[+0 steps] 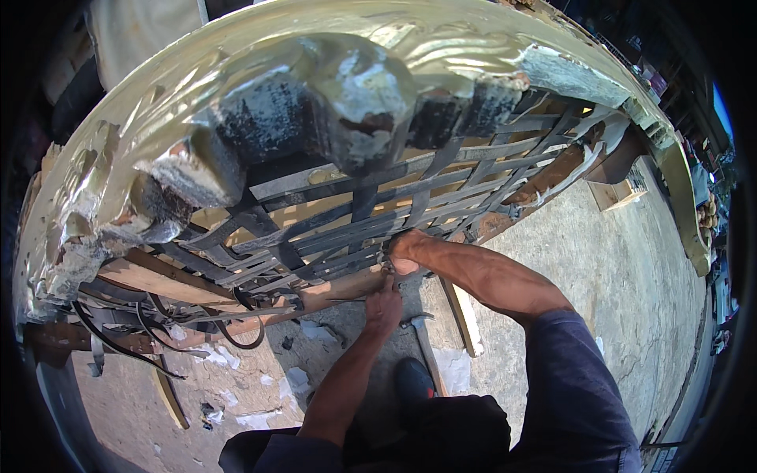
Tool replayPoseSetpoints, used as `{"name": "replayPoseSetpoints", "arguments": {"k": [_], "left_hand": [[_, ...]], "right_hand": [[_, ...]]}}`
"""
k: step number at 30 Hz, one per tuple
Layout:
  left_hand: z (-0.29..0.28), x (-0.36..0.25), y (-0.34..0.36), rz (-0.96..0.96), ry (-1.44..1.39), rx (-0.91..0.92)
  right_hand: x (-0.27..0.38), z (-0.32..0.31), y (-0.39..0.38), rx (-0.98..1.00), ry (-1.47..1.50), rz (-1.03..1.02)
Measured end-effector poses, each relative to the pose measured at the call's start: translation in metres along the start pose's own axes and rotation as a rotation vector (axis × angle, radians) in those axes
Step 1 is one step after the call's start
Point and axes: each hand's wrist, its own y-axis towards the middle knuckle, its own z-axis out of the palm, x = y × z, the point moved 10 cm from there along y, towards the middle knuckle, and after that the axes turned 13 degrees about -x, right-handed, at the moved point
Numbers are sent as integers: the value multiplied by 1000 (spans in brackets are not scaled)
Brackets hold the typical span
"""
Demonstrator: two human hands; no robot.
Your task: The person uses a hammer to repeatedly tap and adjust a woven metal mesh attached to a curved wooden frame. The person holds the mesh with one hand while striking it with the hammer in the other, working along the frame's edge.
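A large carved frame [441,39] with a worn gold finish stands tilted in front of me, like an upturned piece of seating. Dark webbing straps [363,206] cross in a weave over its underside. Beside a wooden rail [331,290] along the webbing's lower edge, my right hand [407,252] is closed; what its fingers grip is hidden. Just below, my left hand [383,307] reaches up to the same rail with its fingers closed together. Anything it pinches is too small to make out. The two hands are close together.
A hammer [426,351] lies on the concrete floor [576,268] near my shoe [413,380]. Wooden strips [461,319] and torn paper scraps [260,419] are scattered around. Loose strap ends [240,335] curl down at the left. A small wooden piece [615,195] sits at the right.
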Motion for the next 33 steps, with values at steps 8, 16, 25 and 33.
{"name": "replayPoseSetpoints", "arguments": {"k": [8, 16, 25, 33], "left_hand": [[-10, 0, -11, -18, -71, 14], [-13, 4, -3, -73, -176, 72], [-28, 19, -1, -134, -206, 162], [-23, 23, 0, -96, -170, 84]], "right_hand": [[29, 2, 11, 19, -37, -17], [27, 6, 3, 41, -23, -7], [16, 16, -4, 96, 44, -29], [-12, 10, -12, 154, 154, -31]]}}
